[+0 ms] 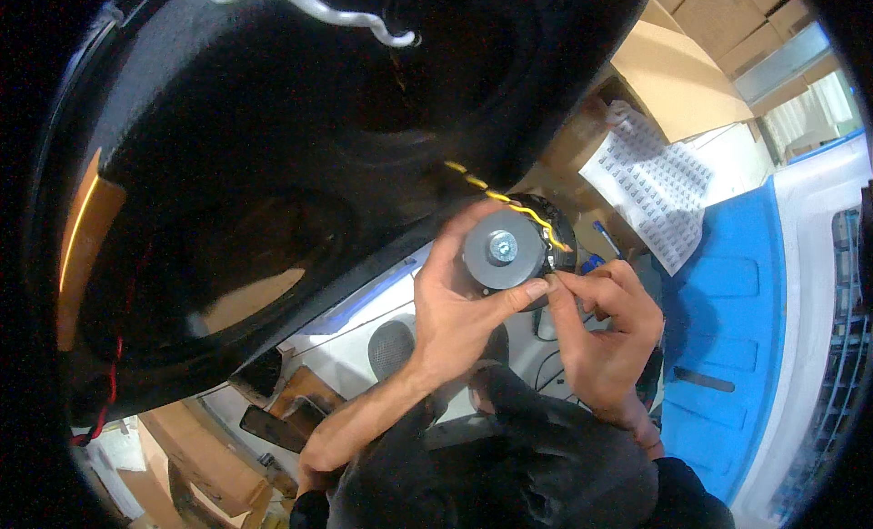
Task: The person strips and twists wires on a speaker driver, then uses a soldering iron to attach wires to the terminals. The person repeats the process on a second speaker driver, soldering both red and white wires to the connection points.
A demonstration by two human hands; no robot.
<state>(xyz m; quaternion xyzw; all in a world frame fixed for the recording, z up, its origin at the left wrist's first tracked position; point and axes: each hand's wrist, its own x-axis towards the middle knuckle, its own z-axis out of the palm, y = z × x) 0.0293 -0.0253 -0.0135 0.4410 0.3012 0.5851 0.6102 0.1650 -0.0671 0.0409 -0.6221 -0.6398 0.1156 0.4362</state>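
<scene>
A loudspeaker driver (486, 266) with a round grey magnet is held up in front of me, magnet side facing me. My left hand (455, 315) wraps round its left side, thumb lying across the lower edge. At the driver's right edge, beside a small metal terminal, my right hand (607, 320) pinches with thumb and forefinger; whatever is between the fingertips is too small to make out. From a large black shell (300, 101), a twisted yellow and black wire (500, 199) runs over the driver's upper edge, its end near the terminal.
A white cable (309, 6) crosses the shell's top, and a red wire (115, 374) hangs at its left. Right of me stand a blue plastic panel (727, 302), a printed sheet (650, 188) and an open cardboard box (682, 83). A phone (273, 427) lies lower left near more cardboard (205, 456).
</scene>
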